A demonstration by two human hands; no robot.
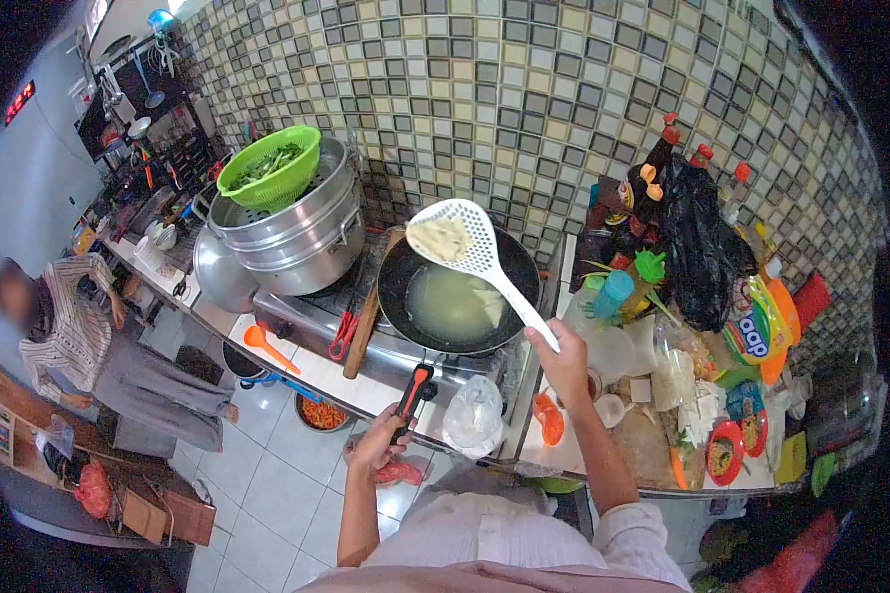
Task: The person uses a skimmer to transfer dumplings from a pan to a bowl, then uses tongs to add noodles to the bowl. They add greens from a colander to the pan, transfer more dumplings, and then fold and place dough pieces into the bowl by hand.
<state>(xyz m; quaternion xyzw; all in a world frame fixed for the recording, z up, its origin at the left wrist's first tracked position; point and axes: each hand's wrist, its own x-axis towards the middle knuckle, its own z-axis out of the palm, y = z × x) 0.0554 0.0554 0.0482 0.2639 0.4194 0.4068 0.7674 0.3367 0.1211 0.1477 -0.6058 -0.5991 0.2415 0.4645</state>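
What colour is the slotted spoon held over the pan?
White; the slotted spoon in the right hand shows best in the head view.

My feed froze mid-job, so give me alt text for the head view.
The right hand holds a white perforated ladle of pale food over a black pan of cloudy liquid; the left hand holds a black-and-red handle by the pan's near edge. Left of the pan stands a metal pot topped with a green basket of leaves.

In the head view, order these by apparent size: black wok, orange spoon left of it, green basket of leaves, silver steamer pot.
1. Silver steamer pot and black wok: too close to rank
2. Green basket
3. Orange spoon
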